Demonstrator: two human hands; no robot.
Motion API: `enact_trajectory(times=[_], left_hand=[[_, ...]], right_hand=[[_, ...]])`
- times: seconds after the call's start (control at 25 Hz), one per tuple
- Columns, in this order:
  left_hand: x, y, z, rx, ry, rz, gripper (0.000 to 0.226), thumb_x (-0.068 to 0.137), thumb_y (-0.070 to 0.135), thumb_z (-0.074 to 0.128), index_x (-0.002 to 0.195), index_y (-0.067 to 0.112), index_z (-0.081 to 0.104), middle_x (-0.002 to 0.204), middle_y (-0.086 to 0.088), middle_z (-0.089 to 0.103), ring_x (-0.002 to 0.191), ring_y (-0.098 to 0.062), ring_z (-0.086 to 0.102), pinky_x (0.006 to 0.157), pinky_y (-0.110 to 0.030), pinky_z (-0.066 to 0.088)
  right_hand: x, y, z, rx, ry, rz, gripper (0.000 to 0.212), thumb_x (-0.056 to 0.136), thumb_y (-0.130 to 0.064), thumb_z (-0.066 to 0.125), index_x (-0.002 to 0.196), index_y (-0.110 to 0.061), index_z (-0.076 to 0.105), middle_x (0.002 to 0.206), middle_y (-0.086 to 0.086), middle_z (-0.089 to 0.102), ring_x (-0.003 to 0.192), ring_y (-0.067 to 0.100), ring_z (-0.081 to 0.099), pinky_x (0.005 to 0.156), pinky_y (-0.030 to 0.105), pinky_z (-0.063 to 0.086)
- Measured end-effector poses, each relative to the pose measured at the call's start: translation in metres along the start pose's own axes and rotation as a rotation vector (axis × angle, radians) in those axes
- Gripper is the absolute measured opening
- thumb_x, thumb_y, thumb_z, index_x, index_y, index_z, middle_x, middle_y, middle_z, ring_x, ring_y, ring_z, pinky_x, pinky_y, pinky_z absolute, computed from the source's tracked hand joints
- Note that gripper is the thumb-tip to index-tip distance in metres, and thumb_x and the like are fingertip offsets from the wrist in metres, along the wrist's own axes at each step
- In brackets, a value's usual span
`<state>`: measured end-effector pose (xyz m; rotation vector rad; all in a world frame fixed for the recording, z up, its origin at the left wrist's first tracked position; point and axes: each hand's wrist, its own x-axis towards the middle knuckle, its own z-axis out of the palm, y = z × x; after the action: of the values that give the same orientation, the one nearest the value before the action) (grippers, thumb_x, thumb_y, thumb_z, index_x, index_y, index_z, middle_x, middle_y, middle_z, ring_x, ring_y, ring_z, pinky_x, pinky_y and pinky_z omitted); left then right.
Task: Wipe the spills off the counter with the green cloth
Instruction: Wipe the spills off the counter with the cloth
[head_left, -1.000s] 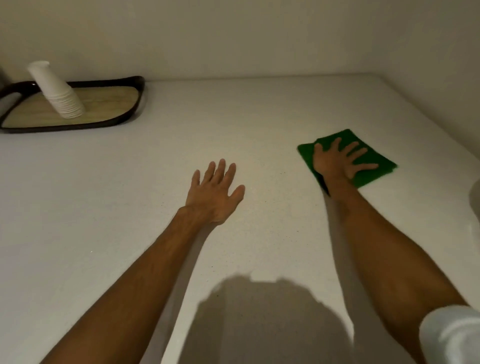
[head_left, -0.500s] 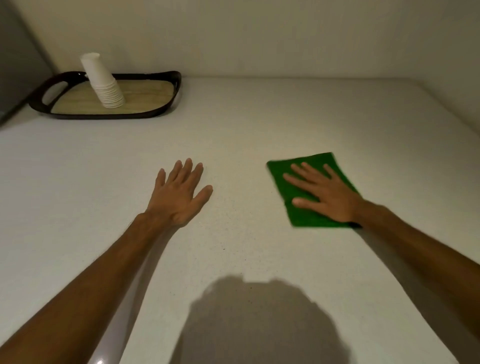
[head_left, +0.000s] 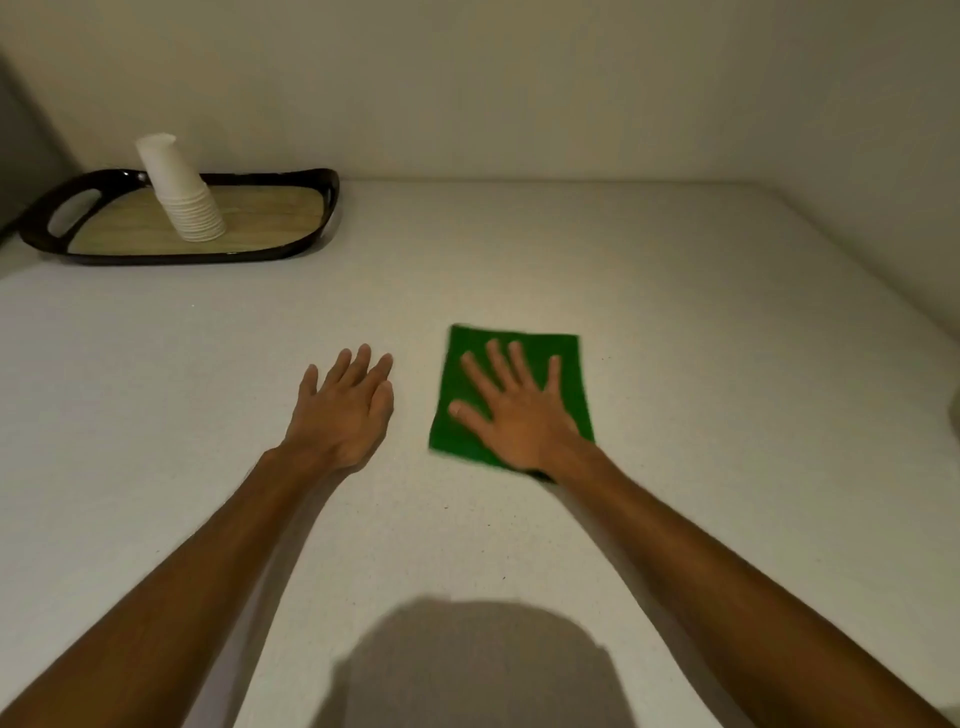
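A folded green cloth (head_left: 571, 389) lies flat on the pale speckled counter (head_left: 675, 291), just right of the middle. My right hand (head_left: 519, 415) presses down on it with the palm flat and fingers spread, covering most of the cloth. My left hand (head_left: 343, 415) rests palm down on the bare counter just left of the cloth, fingers together and holding nothing. A few tiny dark specks (head_left: 447, 503) dot the counter in front of the cloth. No larger spill can be made out.
A dark oval tray (head_left: 322, 228) with a wooden base sits at the back left, and a leaning stack of white paper cups (head_left: 182, 197) stands in it. Walls close the counter at the back and right. My shadow falls on the near edge.
My right hand has slid the green cloth from the right side of the counter toward the middle, ending close beside my left hand. The left hand has stayed planted on the counter.
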<state>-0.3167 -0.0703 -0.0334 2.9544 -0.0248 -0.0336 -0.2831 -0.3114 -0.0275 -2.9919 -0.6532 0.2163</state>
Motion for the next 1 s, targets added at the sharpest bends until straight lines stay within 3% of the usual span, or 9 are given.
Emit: enact_trajectory(times=[0.12, 0.32, 0.4, 0.6, 0.72, 0.8, 1.0], left_hand=[[0.001, 0.006, -0.002, -0.015, -0.003, 0.0, 0.066, 0.096, 0.055, 0.001, 0.154, 0.027, 0.014, 0.164, -0.003, 0.005, 0.151, -0.022, 0.0, 0.119, -0.051, 0.001], [-0.007, 0.019, -0.007, -0.01, -0.058, 0.012, 0.073, 0.092, 0.064, 0.002, 0.155, 0.029, 0.011, 0.164, -0.001, 0.0, 0.151, -0.019, -0.004, 0.12, -0.05, -0.002], [-0.011, 0.02, -0.008, 0.0, -0.083, 0.01, 0.076, 0.089, 0.066, 0.002, 0.155, 0.029, 0.009, 0.164, 0.0, -0.003, 0.151, -0.018, -0.006, 0.12, -0.049, -0.003], [-0.014, 0.022, -0.005, 0.004, -0.081, -0.002, 0.073, 0.092, 0.064, 0.006, 0.155, 0.026, 0.012, 0.164, -0.001, 0.0, 0.151, -0.019, -0.004, 0.12, -0.048, -0.004], [-0.008, 0.029, -0.006, -0.063, 0.044, 0.017, 0.071, 0.095, 0.058, 0.008, 0.152, 0.02, 0.026, 0.163, -0.004, 0.015, 0.151, -0.02, 0.008, 0.121, -0.05, 0.005], [-0.003, 0.038, -0.009, -0.11, 0.113, 0.027, 0.066, 0.098, 0.055, 0.012, 0.15, 0.018, 0.03, 0.161, -0.006, 0.022, 0.15, -0.021, 0.014, 0.121, -0.048, 0.008], [0.004, 0.066, -0.017, -0.208, 0.1, 0.134, 0.065, 0.099, 0.055, 0.017, 0.151, 0.018, 0.03, 0.16, -0.006, 0.024, 0.149, -0.02, 0.017, 0.12, -0.048, 0.011]], right_hand=[[-0.036, 0.001, 0.003, -0.068, -0.054, -0.362, 0.073, 0.094, -0.076, 0.008, 0.157, -0.043, -0.01, 0.167, -0.005, -0.018, 0.153, 0.021, -0.021, 0.118, 0.062, -0.016], [-0.031, 0.048, -0.008, -0.098, -0.045, -0.469, 0.07, 0.095, -0.074, 0.015, 0.156, -0.047, -0.009, 0.167, -0.011, -0.016, 0.154, 0.015, -0.019, 0.119, 0.052, -0.018], [-0.023, 0.066, -0.009, -0.079, -0.023, -0.312, 0.073, 0.092, -0.078, 0.01, 0.155, -0.048, -0.008, 0.167, -0.008, -0.014, 0.155, 0.018, -0.015, 0.12, 0.055, -0.015], [-0.009, 0.063, -0.008, 0.056, 0.016, 0.304, 0.082, 0.089, -0.08, 0.003, 0.159, -0.038, -0.004, 0.168, 0.002, -0.011, 0.155, 0.028, -0.012, 0.116, 0.068, -0.012], [-0.015, 0.016, 0.002, 0.075, 0.027, 0.389, 0.085, 0.09, -0.077, -0.003, 0.159, -0.027, -0.01, 0.165, 0.011, -0.018, 0.152, 0.037, -0.017, 0.111, 0.074, -0.014], [-0.027, -0.008, 0.007, 0.041, 0.025, 0.22, 0.084, 0.09, -0.077, -0.004, 0.158, -0.029, -0.012, 0.162, 0.01, -0.022, 0.151, 0.037, -0.019, 0.111, 0.074, -0.015], [-0.058, 0.032, -0.007, -0.146, -0.066, -0.598, 0.069, 0.098, -0.071, 0.016, 0.157, -0.044, -0.009, 0.167, -0.005, -0.017, 0.154, 0.02, -0.019, 0.119, 0.058, -0.018]])
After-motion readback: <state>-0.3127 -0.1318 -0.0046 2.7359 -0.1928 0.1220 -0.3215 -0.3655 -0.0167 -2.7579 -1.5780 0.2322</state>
